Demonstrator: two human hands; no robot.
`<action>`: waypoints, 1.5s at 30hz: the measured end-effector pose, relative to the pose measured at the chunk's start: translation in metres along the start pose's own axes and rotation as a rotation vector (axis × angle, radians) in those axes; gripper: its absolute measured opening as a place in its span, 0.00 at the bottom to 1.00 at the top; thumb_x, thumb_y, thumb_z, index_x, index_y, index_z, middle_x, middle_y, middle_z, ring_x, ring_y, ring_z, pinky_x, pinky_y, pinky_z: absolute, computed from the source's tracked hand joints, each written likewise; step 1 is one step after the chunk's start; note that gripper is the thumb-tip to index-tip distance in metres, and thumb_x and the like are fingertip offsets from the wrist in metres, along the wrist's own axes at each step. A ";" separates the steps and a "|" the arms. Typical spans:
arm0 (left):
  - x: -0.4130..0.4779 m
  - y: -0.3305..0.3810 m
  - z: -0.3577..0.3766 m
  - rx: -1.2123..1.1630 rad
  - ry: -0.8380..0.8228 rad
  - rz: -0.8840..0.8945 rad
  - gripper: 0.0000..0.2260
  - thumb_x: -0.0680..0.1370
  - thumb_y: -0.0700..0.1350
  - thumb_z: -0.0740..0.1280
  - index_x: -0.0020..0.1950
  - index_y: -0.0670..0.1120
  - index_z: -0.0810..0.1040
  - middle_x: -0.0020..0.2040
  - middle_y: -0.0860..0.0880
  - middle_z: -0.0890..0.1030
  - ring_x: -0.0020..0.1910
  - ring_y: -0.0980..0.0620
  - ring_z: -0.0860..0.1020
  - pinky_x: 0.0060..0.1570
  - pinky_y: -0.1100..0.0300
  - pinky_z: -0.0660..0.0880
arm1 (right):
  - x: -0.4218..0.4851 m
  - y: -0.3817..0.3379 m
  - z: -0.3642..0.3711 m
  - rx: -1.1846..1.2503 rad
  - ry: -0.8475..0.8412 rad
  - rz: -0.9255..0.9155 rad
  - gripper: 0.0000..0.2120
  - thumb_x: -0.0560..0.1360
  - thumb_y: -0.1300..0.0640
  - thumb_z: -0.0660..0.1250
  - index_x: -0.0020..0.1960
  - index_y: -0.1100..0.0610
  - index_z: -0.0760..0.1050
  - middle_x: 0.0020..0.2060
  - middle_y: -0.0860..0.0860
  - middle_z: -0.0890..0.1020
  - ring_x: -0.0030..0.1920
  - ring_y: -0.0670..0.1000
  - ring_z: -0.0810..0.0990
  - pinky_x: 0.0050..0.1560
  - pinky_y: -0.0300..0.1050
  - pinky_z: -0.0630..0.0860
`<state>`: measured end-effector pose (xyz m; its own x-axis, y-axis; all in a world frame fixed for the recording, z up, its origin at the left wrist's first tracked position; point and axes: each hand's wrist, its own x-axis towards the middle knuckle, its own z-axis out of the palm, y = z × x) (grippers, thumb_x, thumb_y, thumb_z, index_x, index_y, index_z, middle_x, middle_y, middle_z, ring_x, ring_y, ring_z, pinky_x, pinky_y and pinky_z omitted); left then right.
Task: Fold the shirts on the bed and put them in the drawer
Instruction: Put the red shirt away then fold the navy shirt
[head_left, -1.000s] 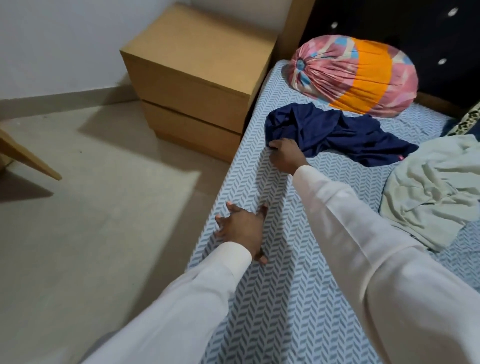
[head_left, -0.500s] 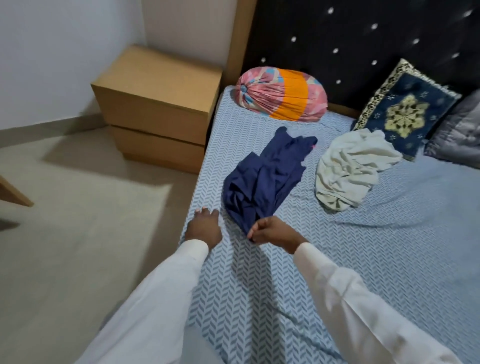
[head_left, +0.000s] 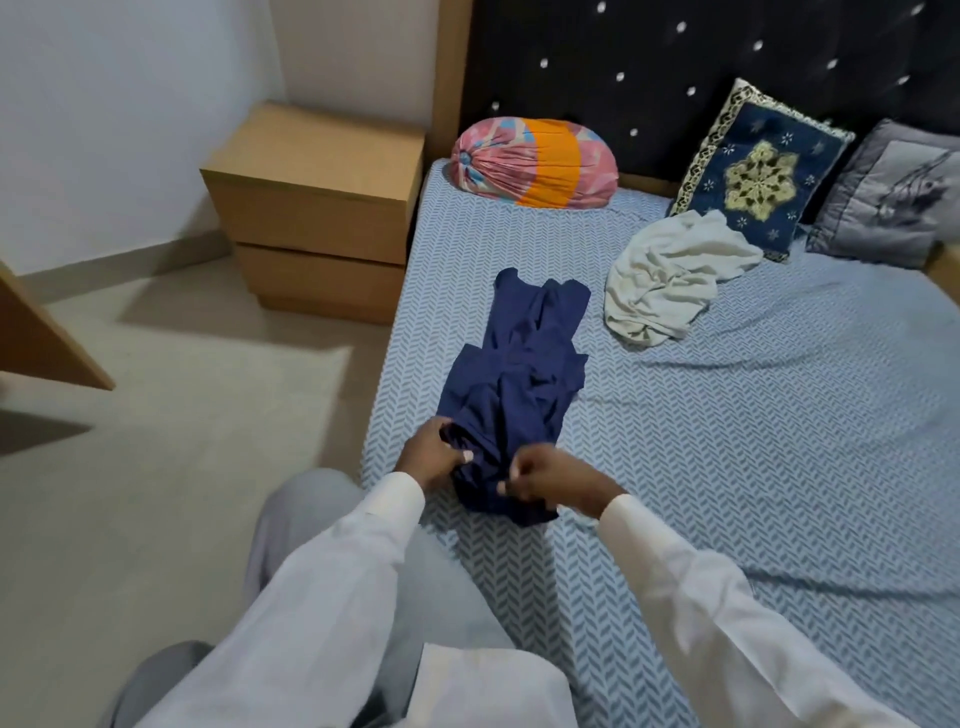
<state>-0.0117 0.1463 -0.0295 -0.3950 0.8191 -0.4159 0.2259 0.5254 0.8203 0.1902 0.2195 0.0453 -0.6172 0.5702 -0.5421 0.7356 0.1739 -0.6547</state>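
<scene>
A navy blue shirt (head_left: 524, 374) lies bunched lengthwise near the left edge of the bed (head_left: 753, 441). My left hand (head_left: 431, 454) grips its near end from the left, thumb on the cloth. My right hand (head_left: 550, 480) pinches the same near end from the right. A crumpled pale green shirt (head_left: 670, 278) lies farther back on the bed, near the cushions. A wooden nightstand (head_left: 317, 208) with two shut drawers stands left of the bed head.
A pink and orange bolster (head_left: 535, 163) lies at the head of the bed. A navy patterned cushion (head_left: 753, 171) and a grey cushion (head_left: 893, 197) lean on the dark headboard. A wooden furniture edge (head_left: 47, 338) juts in over the beige floor at left.
My right hand dragged the navy shirt from near the bolster toward the bed's near edge. My left hand left the sheet and took hold of the shirt's near end.
</scene>
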 end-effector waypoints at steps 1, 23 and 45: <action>0.000 0.002 -0.004 -0.067 0.015 0.019 0.23 0.62 0.51 0.76 0.56 0.51 0.79 0.46 0.49 0.83 0.48 0.48 0.82 0.53 0.52 0.79 | 0.009 0.002 -0.003 -0.006 0.218 0.003 0.16 0.70 0.48 0.77 0.40 0.54 0.72 0.32 0.52 0.80 0.36 0.55 0.80 0.38 0.46 0.75; -0.053 0.068 -0.073 -0.617 0.257 0.140 0.12 0.79 0.33 0.63 0.59 0.43 0.79 0.55 0.41 0.82 0.51 0.45 0.80 0.53 0.52 0.77 | -0.004 0.014 -0.109 0.171 0.694 -0.201 0.16 0.75 0.65 0.57 0.48 0.55 0.83 0.35 0.50 0.80 0.28 0.48 0.76 0.29 0.39 0.77; -0.076 0.060 -0.105 0.319 0.659 0.437 0.11 0.81 0.47 0.61 0.50 0.41 0.80 0.54 0.47 0.75 0.52 0.47 0.75 0.53 0.54 0.73 | -0.020 0.039 -0.136 -0.252 0.851 0.116 0.10 0.73 0.53 0.62 0.36 0.57 0.75 0.31 0.54 0.81 0.36 0.57 0.80 0.39 0.46 0.76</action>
<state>-0.0618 0.0910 0.0925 -0.6291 0.7143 0.3066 0.6797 0.3142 0.6628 0.2692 0.3236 0.1024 -0.1933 0.9802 0.0422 0.8820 0.1925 -0.4302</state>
